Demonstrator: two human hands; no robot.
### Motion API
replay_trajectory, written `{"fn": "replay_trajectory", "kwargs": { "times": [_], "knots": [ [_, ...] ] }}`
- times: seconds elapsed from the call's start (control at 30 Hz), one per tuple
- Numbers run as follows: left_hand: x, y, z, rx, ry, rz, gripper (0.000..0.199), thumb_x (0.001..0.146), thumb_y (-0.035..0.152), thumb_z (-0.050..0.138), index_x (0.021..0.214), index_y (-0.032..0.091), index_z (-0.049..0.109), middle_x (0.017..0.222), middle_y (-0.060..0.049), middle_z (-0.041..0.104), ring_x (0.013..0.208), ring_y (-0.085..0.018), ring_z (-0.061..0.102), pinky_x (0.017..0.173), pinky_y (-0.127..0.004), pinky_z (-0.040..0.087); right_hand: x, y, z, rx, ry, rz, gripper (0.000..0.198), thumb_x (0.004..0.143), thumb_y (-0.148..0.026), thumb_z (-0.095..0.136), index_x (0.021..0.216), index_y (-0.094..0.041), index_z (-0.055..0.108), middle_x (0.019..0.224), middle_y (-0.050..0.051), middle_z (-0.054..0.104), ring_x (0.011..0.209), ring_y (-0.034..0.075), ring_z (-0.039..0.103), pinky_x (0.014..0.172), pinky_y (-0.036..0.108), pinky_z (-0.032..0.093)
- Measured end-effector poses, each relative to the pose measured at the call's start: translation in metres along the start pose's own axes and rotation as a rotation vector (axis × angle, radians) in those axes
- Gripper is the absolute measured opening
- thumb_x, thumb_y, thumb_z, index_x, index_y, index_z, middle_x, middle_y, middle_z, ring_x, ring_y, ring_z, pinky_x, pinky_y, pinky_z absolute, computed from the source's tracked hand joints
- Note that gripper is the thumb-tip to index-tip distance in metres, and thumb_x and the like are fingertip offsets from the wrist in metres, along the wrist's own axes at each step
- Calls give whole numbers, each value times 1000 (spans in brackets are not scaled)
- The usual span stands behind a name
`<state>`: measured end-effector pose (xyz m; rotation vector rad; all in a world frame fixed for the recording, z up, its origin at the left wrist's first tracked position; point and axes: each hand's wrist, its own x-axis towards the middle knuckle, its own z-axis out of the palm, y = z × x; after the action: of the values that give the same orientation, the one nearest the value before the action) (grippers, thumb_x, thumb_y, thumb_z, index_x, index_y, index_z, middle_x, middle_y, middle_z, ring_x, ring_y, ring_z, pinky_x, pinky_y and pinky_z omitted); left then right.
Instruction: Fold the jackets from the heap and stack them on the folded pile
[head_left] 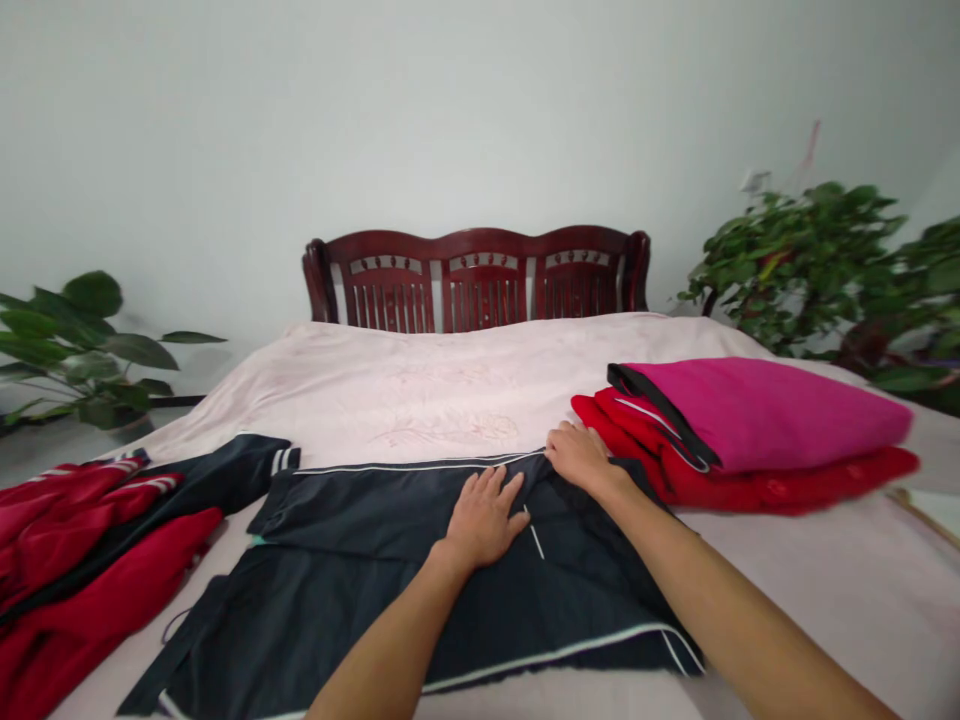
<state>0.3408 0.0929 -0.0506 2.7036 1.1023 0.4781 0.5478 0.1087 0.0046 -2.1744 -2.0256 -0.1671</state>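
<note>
A pair of dark navy trousers [337, 590] with white piping lies spread on the pink cloth, its waistband toward the left and its legs doubled over on the right. My left hand [484, 515] rests flat on the middle of the fabric, fingers spread. At the far edge, my right hand [577, 455] has its fingers curled down on the trousers, gripping the cloth near the white piping. The tips of the right fingers are partly hidden.
Folded magenta and red clothes [772, 415] are stacked at the right. Rumpled red and navy jackets [97, 540] lie at the left. A dark wooden backrest [484, 280] stands behind the pink cloth [435, 390]. Potted plants [817, 260] flank both sides.
</note>
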Motion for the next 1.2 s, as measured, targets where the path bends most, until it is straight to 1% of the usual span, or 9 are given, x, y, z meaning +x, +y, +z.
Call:
{"fn": "replay_trajectory", "kwargs": {
  "times": [0.13,0.2,0.3,0.43,0.53,0.73,0.83,0.97,1.2],
  "knots": [
    [1,-3,-9,-257,13,-11,43,91,33,53,133,24,60,145,-7,54,137,-27,45,118,-52,26,-16,-38,4,153,37,-140,44,96,-25,36,132,-17,58,134,13,60,126,24,51,107,36,35],
    [-9,-11,-18,-317,21,-21,37,89,19,48,119,25,69,128,0,68,119,-19,62,112,-40,40,-28,-45,18,233,-62,-262,49,97,-33,32,140,-19,51,144,10,53,135,22,45,112,37,33],
    [-43,-32,-42,-338,103,-87,46,82,5,40,108,24,73,110,3,76,101,-13,69,98,-27,51,-40,-39,37,178,-180,-354,56,95,-42,36,146,-22,45,155,7,40,145,24,31,118,43,27],
    [-107,-83,-88,-265,295,-262,50,77,3,39,106,24,74,116,0,74,118,-18,62,110,-36,43,-44,-39,33,48,-182,-308,55,91,-34,43,144,-19,48,154,11,40,145,27,32,118,47,26],
    [-148,-122,-117,-116,365,-381,45,85,12,41,119,20,69,131,-7,66,135,-25,48,117,-47,31,-54,-68,20,0,-150,-240,55,93,-36,41,143,-16,50,153,15,42,144,31,33,116,50,28],
    [-184,-160,-113,169,98,-344,54,90,44,52,141,24,52,154,-12,41,146,-30,29,119,-52,17,-102,-129,25,86,-116,-398,61,97,-51,32,152,-23,37,159,7,31,148,26,24,119,47,23],
    [-185,-168,-112,111,84,-347,53,87,44,55,137,26,56,152,-10,45,145,-28,33,120,-49,18,-113,-121,34,57,-101,-326,62,97,-51,32,153,-22,35,160,7,28,148,26,24,119,48,23],
    [-196,-177,-128,-2,134,-424,42,86,36,51,125,27,66,141,-2,59,136,-21,48,115,-38,33,-119,-88,36,-22,-75,-198,59,98,-47,29,151,-23,37,158,7,33,145,26,31,117,50,26],
    [-266,-162,-134,-51,426,-848,46,93,42,36,120,15,63,122,-13,69,116,-26,62,98,-37,46,-138,-68,32,-111,-53,9,58,98,-45,28,146,-18,45,153,11,41,142,30,36,112,58,29]
  ]
}}
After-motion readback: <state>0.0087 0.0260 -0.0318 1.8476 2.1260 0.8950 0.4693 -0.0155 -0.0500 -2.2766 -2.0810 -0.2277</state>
